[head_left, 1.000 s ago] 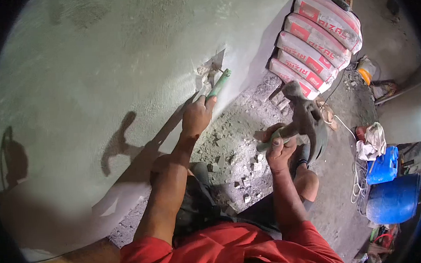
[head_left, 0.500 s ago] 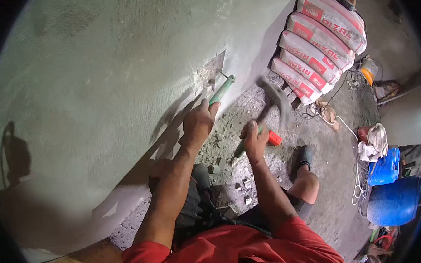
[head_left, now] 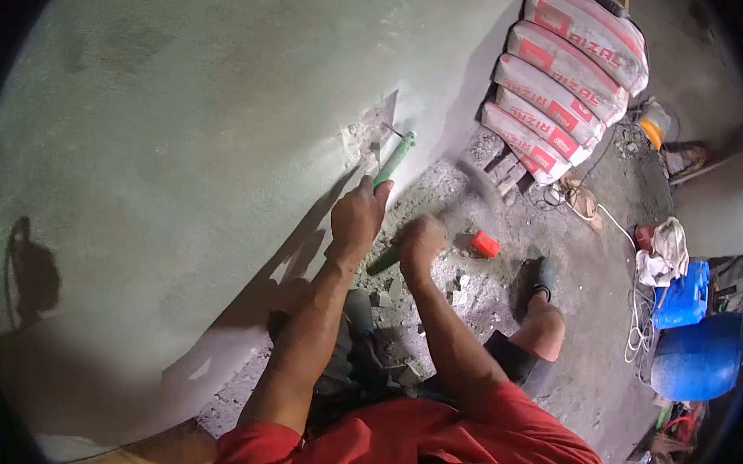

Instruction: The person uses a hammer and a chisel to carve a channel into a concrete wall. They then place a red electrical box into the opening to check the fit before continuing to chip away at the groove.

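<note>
My left hand (head_left: 356, 219) is closed around a green-handled tool (head_left: 395, 161). Its thin metal shank meets the grey wall (head_left: 239, 104) at a rough, chipped patch (head_left: 365, 136). I cannot make out the tool's tip. Lower and to the right, my right hand (head_left: 421, 244) grips a hammer (head_left: 383, 261) by its green handle. The hammer's curved head is smeared by motion above and right of the hand, apart from the left-hand tool.
Rubble (head_left: 401, 310) covers the floor along the wall. A red block-like object (head_left: 485, 244) lies right of my right hand. Stacked cement sacks (head_left: 561, 75) stand at the upper right. Blue containers (head_left: 697, 355) and white cable (head_left: 634, 319) sit at the right.
My right hand has swung left toward the wall with the hammer, away from the red object. My left hand has shifted slightly right, still holding the tool at the patch.
</note>
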The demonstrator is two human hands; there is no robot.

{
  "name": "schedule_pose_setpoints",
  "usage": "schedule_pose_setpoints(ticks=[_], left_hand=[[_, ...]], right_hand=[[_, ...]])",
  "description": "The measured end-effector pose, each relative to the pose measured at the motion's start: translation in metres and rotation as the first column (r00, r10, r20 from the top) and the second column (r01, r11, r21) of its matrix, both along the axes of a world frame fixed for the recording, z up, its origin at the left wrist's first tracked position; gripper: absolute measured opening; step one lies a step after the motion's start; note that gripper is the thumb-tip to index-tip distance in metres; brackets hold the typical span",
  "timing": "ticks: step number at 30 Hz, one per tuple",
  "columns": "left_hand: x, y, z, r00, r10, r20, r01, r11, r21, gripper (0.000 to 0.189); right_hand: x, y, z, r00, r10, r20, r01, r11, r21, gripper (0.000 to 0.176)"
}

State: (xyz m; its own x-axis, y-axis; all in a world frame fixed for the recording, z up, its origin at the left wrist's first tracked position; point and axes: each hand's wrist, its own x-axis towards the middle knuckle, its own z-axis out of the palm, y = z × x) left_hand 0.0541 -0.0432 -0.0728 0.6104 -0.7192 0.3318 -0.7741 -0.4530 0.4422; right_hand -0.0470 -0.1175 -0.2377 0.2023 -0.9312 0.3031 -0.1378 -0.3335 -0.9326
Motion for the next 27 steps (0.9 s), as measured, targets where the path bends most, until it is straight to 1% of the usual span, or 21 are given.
schedule_pose_setpoints(ticks=[1,4,5,6,7,9,10,11,12,13,14,16,18,20,21,22,23,24,25,26,27], left_hand=[[0.002,-0.001,-0.005,0.999,-0.010,0.032,0.011,0.998,-0.055,0.042],[0.007,-0.006,-0.005,0.998,-0.017,0.055,0.022,0.995,-0.101,0.042],[0.005,-0.002,-0.006,0.999,-0.016,0.029,0.018,0.998,-0.064,0.042],[0.005,-0.002,-0.006,0.999,-0.010,0.031,0.012,0.998,-0.068,0.042],[0.004,-0.002,-0.003,0.998,-0.005,0.057,0.008,0.999,-0.053,0.041],[0.002,-0.003,-0.009,0.999,0.016,0.050,-0.013,0.998,-0.058,0.040],[0.002,-0.004,-0.006,0.999,0.013,0.049,-0.010,0.998,-0.058,0.040],[-0.001,-0.003,-0.003,1.000,0.021,0.017,-0.021,0.999,-0.038,0.040],[-0.004,-0.003,0.000,1.000,0.024,-0.010,-0.025,1.000,-0.020,0.039],[0.001,-0.005,0.000,0.998,0.011,0.065,-0.002,0.992,-0.127,0.039],[0.001,-0.007,-0.002,0.998,0.006,0.066,0.003,0.991,-0.135,0.039],[0.002,-0.003,-0.001,0.999,0.003,0.035,-0.001,0.999,-0.049,0.040],[0.005,-0.007,-0.010,0.998,0.036,0.058,-0.036,0.999,-0.015,0.041],[0.004,-0.005,-0.009,0.997,0.010,0.079,-0.008,1.000,-0.024,0.042],[0.006,-0.007,-0.014,0.997,0.011,0.071,-0.007,0.998,-0.056,0.042],[0.005,-0.005,-0.015,0.998,0.006,0.060,-0.003,0.999,-0.049,0.042],[0.005,-0.005,-0.015,0.998,0.002,0.057,0.002,0.998,-0.064,0.042],[0.009,-0.007,-0.010,0.998,-0.002,0.065,0.008,0.996,-0.093,0.043],[0.015,-0.009,-0.024,0.997,-0.006,0.076,0.016,0.991,-0.134,0.041],[0.023,-0.010,-0.014,0.997,0.004,0.082,0.009,0.988,-0.155,0.041],[0.027,-0.003,-0.008,0.785,-0.179,-0.593,-0.018,0.950,-0.311,0.041]], right_hand=[[-0.002,0.019,0.084,0.943,0.137,0.304,-0.284,0.809,0.515,0.043],[-0.020,0.000,0.110,0.957,0.145,0.251,-0.251,0.844,0.473,0.042],[-0.024,0.004,0.115,0.927,0.118,0.357,-0.294,0.821,0.490,0.042],[-0.026,0.010,0.117,0.925,0.126,0.358,-0.300,0.821,0.486,0.042],[-0.029,0.018,0.116,0.871,0.055,0.488,-0.293,0.855,0.428,0.044],[-0.022,0.037,0.103,0.682,-0.110,0.723,-0.281,0.873,0.398,0.045],[-0.013,0.036,0.098,0.683,-0.112,0.722,-0.279,0.874,0.399,0.045],[-0.007,0.031,0.095,0.839,0.019,0.544,-0.302,0.848,0.436,0.044],[-0.004,0.026,0.093,0.929,0.157,0.335,-0.311,0.822,0.478,0.044],[-0.002,0.023,0.099,0.928,0.147,0.342,-0.322,0.777,0.541,0.042],[-0.007,0.017,0.105,0.929,0.144,0.342,-0.318,0.783,0.534,0.042],[-0.021,0.002,0.123,0.936,0.123,0.331,-0.278,0.836,0.474,0.044],[-0.030,0.017,0.133,0.903,0.146,0.403,-0.312,0.868,0.386,0.044],[-0.022,0.041,0.126,0.634,-0.101,0.767,-0.292,0.887,0.359,0.043],[-0.008,0.053,0.127,0.607,-0.223,0.763,-0.177,0.898,0.403,0.042],[-0.002,0.025,0.043,0.986,-0.006,0.166,-0.005,0.998,0.066,0.048],[-0.006,0.028,0.070,0.968,0.083,0.236,-0.160,0.930,0.331,0.049],[-0.005,0.024,0.102,0.929,0.145,0.340,-0.319,0.780,0.539,0.050],[-0.014,0.018,0.120,0.930,0.134,0.341,-0.316,0.764,0.563,0.049],[-0.017,0.011,0.133,0.924,0.164,0.346,-0.346,0.743,0.573,0.047],[-0.019,0.006,0.132,0.914,0.185,0.361,-0.355,0.794,0.493,0.047]])
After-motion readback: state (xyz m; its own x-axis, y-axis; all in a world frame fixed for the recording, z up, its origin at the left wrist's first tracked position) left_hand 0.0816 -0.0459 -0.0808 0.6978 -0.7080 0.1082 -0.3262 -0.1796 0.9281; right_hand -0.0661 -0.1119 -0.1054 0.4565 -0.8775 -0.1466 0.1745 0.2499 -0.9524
